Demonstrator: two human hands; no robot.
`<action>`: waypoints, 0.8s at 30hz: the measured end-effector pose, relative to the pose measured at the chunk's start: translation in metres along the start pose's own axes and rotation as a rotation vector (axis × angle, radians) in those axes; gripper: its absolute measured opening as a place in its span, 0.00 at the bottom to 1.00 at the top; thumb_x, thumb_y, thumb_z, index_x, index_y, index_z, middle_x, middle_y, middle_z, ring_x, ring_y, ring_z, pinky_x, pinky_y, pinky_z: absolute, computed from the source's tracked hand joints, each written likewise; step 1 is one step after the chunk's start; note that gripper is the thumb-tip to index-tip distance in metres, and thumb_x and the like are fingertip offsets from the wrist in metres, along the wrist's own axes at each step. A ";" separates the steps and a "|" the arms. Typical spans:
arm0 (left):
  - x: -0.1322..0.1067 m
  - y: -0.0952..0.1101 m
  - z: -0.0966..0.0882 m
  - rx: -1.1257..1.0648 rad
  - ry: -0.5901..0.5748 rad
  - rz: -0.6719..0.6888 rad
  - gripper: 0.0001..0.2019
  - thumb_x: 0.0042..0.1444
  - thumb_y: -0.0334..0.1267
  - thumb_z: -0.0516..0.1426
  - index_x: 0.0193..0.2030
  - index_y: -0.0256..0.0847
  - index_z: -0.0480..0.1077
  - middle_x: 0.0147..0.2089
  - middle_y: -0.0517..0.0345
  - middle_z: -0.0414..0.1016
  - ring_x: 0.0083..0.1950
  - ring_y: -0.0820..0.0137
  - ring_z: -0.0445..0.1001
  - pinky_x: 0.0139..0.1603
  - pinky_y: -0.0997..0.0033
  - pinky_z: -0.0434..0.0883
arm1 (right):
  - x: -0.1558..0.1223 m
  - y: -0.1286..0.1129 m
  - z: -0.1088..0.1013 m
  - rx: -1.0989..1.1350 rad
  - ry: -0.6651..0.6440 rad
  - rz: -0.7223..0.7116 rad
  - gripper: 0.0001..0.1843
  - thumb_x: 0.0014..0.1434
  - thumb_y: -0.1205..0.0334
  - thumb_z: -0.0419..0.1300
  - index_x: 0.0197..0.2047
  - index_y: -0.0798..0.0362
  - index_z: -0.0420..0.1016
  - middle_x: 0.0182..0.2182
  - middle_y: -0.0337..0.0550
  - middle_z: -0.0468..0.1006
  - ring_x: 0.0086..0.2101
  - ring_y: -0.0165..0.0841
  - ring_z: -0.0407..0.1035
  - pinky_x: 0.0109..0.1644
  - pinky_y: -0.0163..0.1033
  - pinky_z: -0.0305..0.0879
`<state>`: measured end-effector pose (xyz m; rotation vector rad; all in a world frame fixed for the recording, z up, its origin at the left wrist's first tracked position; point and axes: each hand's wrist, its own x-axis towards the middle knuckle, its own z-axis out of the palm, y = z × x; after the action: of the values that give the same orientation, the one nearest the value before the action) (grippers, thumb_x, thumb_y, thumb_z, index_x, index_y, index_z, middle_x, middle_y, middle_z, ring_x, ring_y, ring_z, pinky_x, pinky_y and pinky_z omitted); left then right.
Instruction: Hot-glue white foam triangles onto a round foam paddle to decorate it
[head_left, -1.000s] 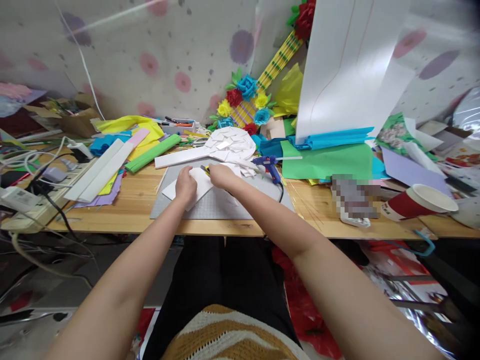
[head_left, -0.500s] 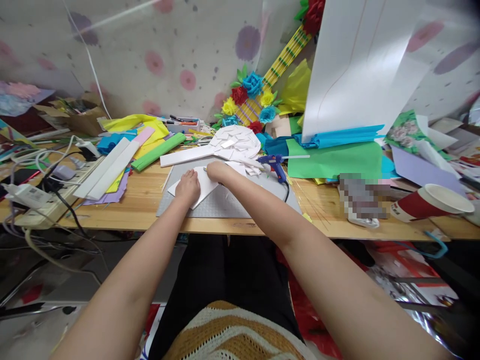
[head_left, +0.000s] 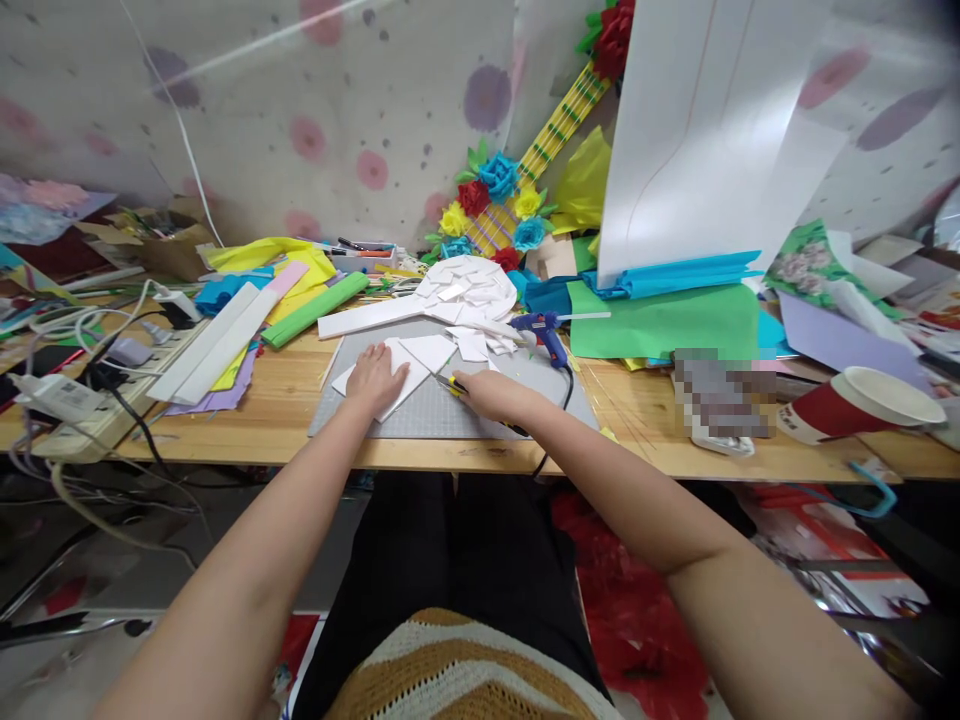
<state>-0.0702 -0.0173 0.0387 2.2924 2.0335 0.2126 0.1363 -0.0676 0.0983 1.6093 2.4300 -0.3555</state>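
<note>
Flat on a white foam board piece lies my left hand, fingers spread and pressing it against the grey cutting mat. My right hand is closed around a yellow and black utility knife, its tip pointing left near the board's right edge. A cut line runs across the board, with a separate-looking white piece at its upper right. Behind the hands sits a heap of white cut pieces with a long white strip. A blue glue gun rests to the right of it.
At left are a power strip with cables, folded white strips and a green roll. To the right lie green paper and a paper cup. A flower-covered guitar shape and a large white sheet stand behind.
My right hand has moved right and toward me, off the board, so the knife now shows. A cut line shows across the board. My left hand stays on it, fingers more spread.
</note>
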 end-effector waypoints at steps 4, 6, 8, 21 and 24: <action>-0.002 -0.005 -0.004 0.034 -0.045 0.065 0.44 0.55 0.63 0.50 0.69 0.29 0.53 0.73 0.39 0.50 0.73 0.45 0.46 0.70 0.44 0.46 | -0.005 0.019 -0.003 0.123 -0.005 -0.053 0.20 0.65 0.59 0.50 0.58 0.53 0.69 0.47 0.51 0.79 0.44 0.39 0.74 0.41 0.35 0.63; 0.001 -0.010 -0.009 0.042 -0.082 0.148 0.45 0.52 0.62 0.53 0.69 0.31 0.54 0.73 0.38 0.49 0.73 0.48 0.47 0.70 0.45 0.46 | -0.004 0.029 -0.005 0.209 0.044 -0.079 0.18 0.65 0.58 0.51 0.55 0.50 0.71 0.46 0.47 0.80 0.42 0.36 0.74 0.41 0.33 0.63; 0.006 -0.016 -0.017 0.033 -0.144 0.231 0.43 0.50 0.56 0.57 0.69 0.33 0.54 0.73 0.40 0.48 0.73 0.51 0.47 0.71 0.50 0.46 | -0.001 0.035 -0.005 0.317 0.098 -0.065 0.18 0.66 0.58 0.51 0.57 0.49 0.70 0.43 0.44 0.81 0.38 0.34 0.75 0.40 0.32 0.64; 0.008 -0.033 -0.016 -0.135 -0.052 0.046 0.33 0.54 0.47 0.55 0.64 0.34 0.59 0.69 0.43 0.59 0.71 0.53 0.54 0.70 0.51 0.51 | 0.062 -0.007 0.010 0.855 0.067 0.051 0.23 0.67 0.62 0.47 0.64 0.51 0.59 0.42 0.45 0.81 0.30 0.30 0.76 0.31 0.31 0.68; 0.002 -0.036 -0.012 -0.128 -0.099 0.134 0.32 0.54 0.46 0.54 0.64 0.33 0.61 0.72 0.44 0.53 0.74 0.51 0.46 0.72 0.46 0.44 | 0.073 -0.012 0.008 0.782 0.128 0.064 0.22 0.66 0.62 0.48 0.62 0.51 0.62 0.36 0.44 0.81 0.28 0.32 0.75 0.31 0.33 0.67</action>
<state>-0.1065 -0.0111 0.0451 2.3131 1.7683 0.2244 0.0977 -0.0104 0.0695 2.0172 2.4661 -1.3599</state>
